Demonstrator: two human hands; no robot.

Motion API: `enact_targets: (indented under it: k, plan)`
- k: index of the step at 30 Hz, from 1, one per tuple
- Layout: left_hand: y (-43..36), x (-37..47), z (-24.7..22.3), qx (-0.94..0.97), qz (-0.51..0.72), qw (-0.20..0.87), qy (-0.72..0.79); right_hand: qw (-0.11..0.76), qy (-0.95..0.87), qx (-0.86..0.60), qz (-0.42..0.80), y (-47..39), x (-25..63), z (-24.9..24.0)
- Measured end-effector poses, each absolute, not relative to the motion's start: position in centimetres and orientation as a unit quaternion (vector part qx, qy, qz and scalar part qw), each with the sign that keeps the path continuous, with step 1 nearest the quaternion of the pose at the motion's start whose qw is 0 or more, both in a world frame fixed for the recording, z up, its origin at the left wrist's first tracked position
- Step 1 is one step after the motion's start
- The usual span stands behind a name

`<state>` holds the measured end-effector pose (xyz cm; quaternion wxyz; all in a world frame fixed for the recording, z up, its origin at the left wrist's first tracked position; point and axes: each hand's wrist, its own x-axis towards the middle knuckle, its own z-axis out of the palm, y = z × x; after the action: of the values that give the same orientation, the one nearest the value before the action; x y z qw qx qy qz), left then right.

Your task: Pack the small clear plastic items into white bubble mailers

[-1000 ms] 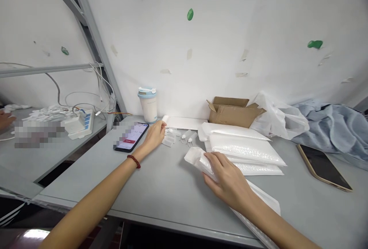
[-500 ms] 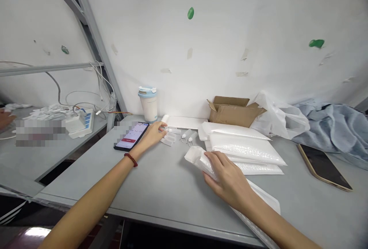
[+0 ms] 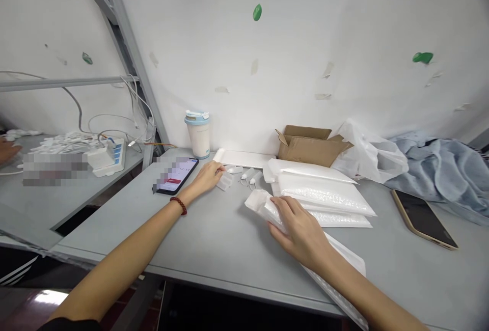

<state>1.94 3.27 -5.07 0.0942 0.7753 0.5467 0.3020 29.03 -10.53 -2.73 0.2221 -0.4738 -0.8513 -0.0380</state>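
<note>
My left hand (image 3: 207, 177) reaches across the grey table (image 3: 214, 239) and its fingers close on a small white packet (image 3: 225, 180) from a cluster of small white items (image 3: 248, 175). A red bead bracelet is on that wrist. My right hand (image 3: 298, 230) lies on a white bubble mailer (image 3: 267, 209) that stretches under my forearm, its fingers curled over the mailer's open end. A stack of similar white bubble mailers (image 3: 324, 194) sits just beyond the right hand.
A phone with a lit screen (image 3: 176, 175) lies left of my left hand, a white and blue cup (image 3: 197, 134) behind it. A flat white tray (image 3: 244, 158), a cardboard box (image 3: 311, 145), a plastic bag (image 3: 372, 155), blue cloth (image 3: 443, 168) and a dark phone (image 3: 423, 218) are also here. Cables and a power strip (image 3: 105, 155) cover the left bench.
My left hand has closed on a small white packet and drawn it slightly back from the cluster. My right hand stays on the mailer. The view has shifted a little.
</note>
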Motion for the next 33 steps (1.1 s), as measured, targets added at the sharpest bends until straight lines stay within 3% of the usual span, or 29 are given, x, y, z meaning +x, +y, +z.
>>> enact_targets:
  k: [7, 11, 14, 20, 28, 33]
  plan:
    - [2.4, 2.5, -2.7, 0.713, 0.399, 0.127, 0.562, 0.230, -0.853, -0.467, -0.040, -10.7, 29.2, -2.8]
    - [0.8, 2.8, -0.5, 0.629, 0.482, 0.336, 0.510, 0.226, -0.853, -0.470, -0.037, -10.6, 29.1, -2.8]
    - [-0.6, 3.1, 0.5, 0.612, 0.452, 0.488, 0.429, 0.219, -0.852, -0.474, -0.035, -10.6, 29.1, -2.8]
    - [-1.9, 4.4, 0.2, 0.601, 0.353, 0.628, 0.347, 0.219, -0.853, -0.473, -0.034, -10.6, 29.1, -2.8]
    - [-2.0, 4.3, 0.2, 0.606, 0.349, 0.636, 0.327, 0.229, -0.846, -0.480, -0.033, -10.7, 29.0, -2.6]
    - [-3.0, 5.7, 0.6, 0.734, 0.260, 0.522, 0.348, 0.233, -0.851, -0.470, -0.028, -10.6, 28.9, -2.7]
